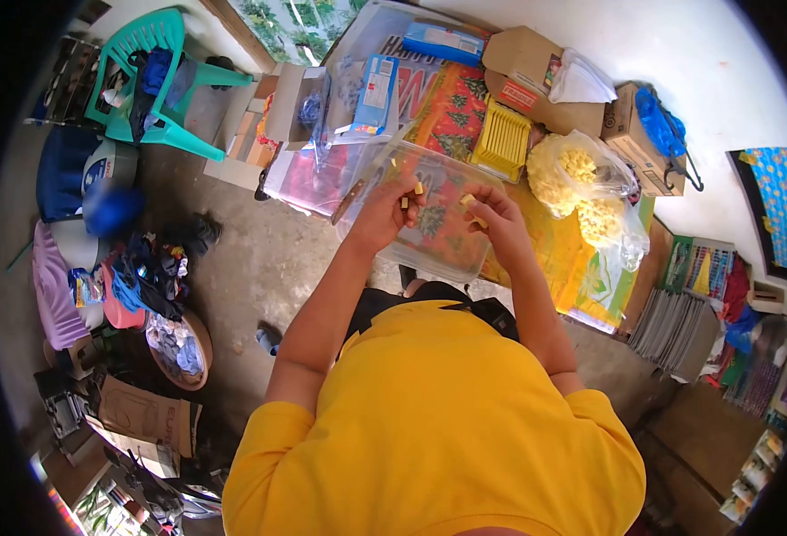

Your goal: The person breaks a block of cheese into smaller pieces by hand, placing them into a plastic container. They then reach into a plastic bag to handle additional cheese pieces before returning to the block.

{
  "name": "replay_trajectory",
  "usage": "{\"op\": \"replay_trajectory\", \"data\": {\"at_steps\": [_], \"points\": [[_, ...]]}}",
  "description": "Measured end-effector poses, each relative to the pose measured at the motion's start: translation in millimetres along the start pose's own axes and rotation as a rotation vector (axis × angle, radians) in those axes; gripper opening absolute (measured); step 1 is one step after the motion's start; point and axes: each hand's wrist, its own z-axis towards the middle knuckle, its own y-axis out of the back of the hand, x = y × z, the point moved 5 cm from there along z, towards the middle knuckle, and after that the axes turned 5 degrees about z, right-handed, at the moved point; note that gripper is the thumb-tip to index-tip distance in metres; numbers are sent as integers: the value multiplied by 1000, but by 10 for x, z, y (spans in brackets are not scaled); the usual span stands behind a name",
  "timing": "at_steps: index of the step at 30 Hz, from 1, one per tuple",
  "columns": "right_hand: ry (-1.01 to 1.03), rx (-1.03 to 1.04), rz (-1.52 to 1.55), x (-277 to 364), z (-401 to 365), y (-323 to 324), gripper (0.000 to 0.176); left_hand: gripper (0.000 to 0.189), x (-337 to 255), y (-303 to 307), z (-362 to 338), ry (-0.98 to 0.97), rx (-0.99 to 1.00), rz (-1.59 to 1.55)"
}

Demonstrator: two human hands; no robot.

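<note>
Yellow is the colour of the small pieces (pixel 418 188) that both hands work with, held just above a clear plastic container (pixel 465 257) standing on the cloth-covered table (pixel 561 261). The left hand (pixel 383 213) has its fingers curled in, pinching what look like two of them at the tips. The right hand (pixel 499 217) pinches one more between thumb and forefinger, the other fingers folded. The hands are near each other but apart. To do this well, I judge, the hands should stay low over the open container, so a dropped piece lands inside and not on the concrete floor (pixel 259 268). The grip should also be light and at the fingertips, since the pieces are small and look easy to crush or fumble. By count there are two hands, about three pieces in them, one container, two clear bags of yellow stock (pixel 561 174) to its right, one yellow slatted tray (pixel 503 140) behind it, and one green plastic chair (pixel 157 85) well apart.
</note>
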Motion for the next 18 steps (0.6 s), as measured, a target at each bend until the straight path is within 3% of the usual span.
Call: {"op": "replay_trajectory", "data": {"at_steps": [4, 7, 10, 14, 18], "points": [[28, -65, 34, -18, -115, 205, 26, 23, -18, -88, 72, 81, -48, 192], [55, -172, 78, 31, -265, 385, 25, 29, -148, -450, 206, 37, 36, 494], [107, -280, 140, 94, -409, 635, 26, 30, -343, -1133, 397, -142, 62, 842], [167, -389, 226, 123, -575, 964, 27, 33, -113, -1816, 985, -358, 309, 909], [199, -459, 276, 149, -709, 1091, 26, 34, 35, -2256, 1490, -506, 284, 1178]]}}
